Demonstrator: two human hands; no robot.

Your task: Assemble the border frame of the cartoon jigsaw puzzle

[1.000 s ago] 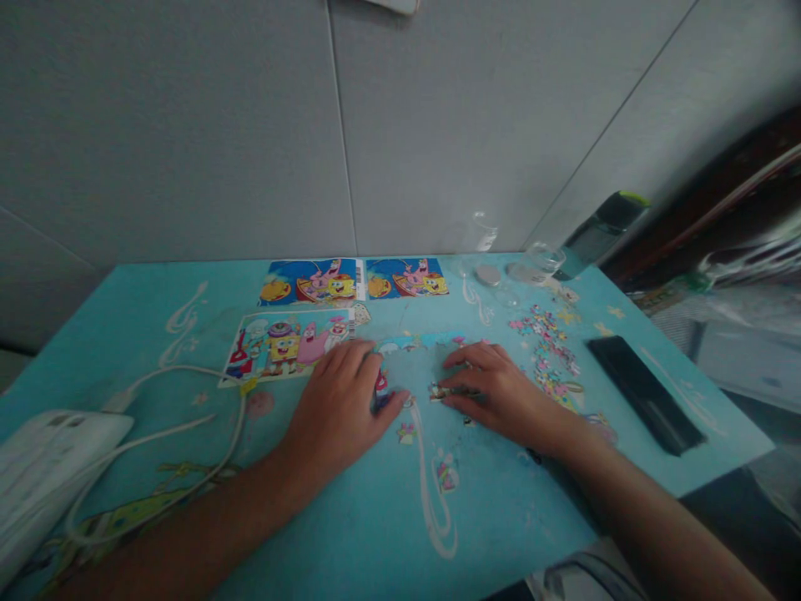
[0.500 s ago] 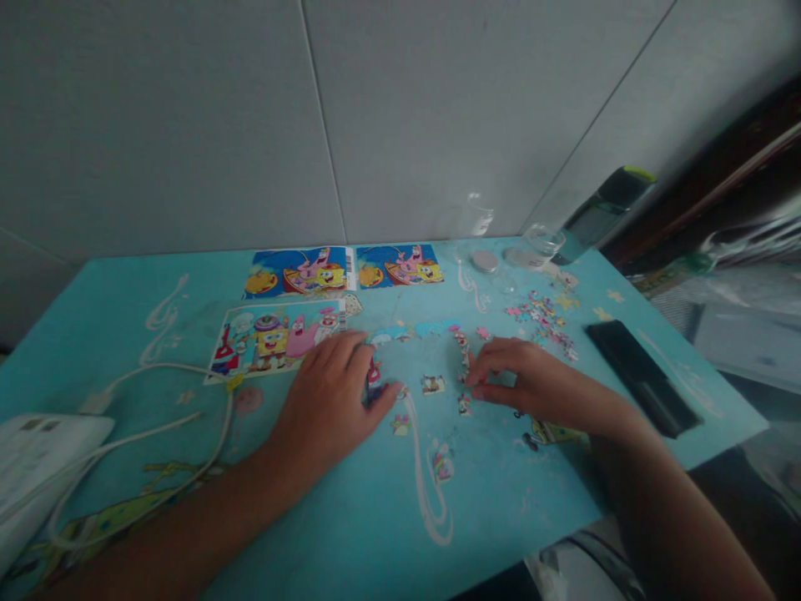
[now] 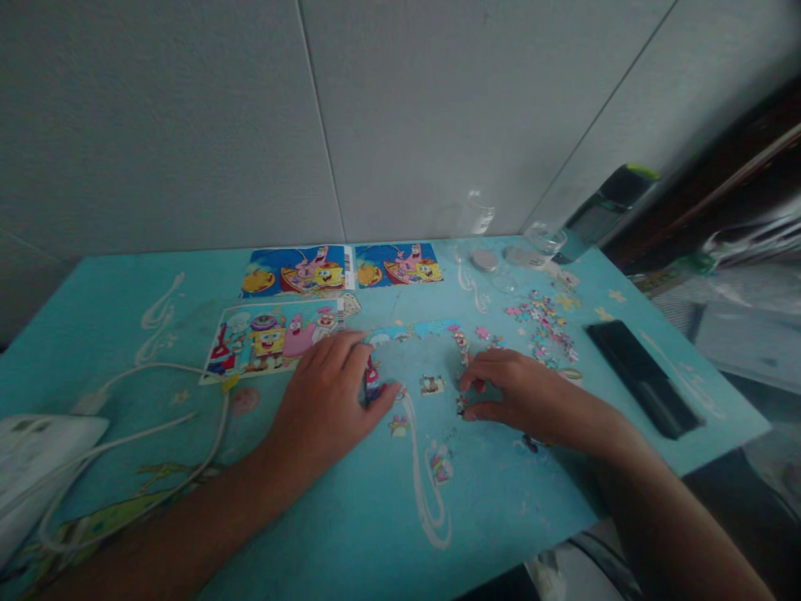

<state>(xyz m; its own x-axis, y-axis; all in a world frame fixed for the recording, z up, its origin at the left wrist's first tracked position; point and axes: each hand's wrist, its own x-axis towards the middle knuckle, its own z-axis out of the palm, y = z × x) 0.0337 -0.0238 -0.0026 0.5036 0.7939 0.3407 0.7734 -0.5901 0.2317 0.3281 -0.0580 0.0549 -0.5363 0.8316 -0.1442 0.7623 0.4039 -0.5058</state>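
SpongeBob puzzle in pieces here. The picture cards are easy to ID: SpongeBob and Patrick on the two blue cards, left (image 3: pixel 294 271) and right (image 3: pixel 399 264), and the gang on the pale card (image 3: pixel 269 338) in front. There's a barcode strip (image 3: pixel 349 263) on the left blue one, too small to read, and ditto for the label on the clear jar (image 3: pixel 481 213).

The left hand (image 3: pixel 329 388) is palm down with the thumb spread, loose rather than gripping, covering part of the puzzle's left strip (image 3: pixel 371 376) and a corner of the pale card. The right hand (image 3: pixel 519 388) has thumb and fingers curled at the right column (image 3: pixel 461 342), fingertips by a small piece (image 3: pixel 461 406); can't tell if it's actually pinched. A loose piece (image 3: pixel 431 385) lies between the hands, the top row (image 3: pixel 431 329) runs beyond them, and the pile (image 3: pixel 544 321) is off to the right.

The white box (image 3: pixel 50 451) with the cable (image 3: pixel 168 365) is cut off at the left edge, and the plastic stuff (image 3: pixel 751 267) at far right is a blur.

Worktop (image 3: pixel 300 534) is turquoise with white swirls, pushed against a grey panelled wall (image 3: pixel 188 125). Pretty dim room.
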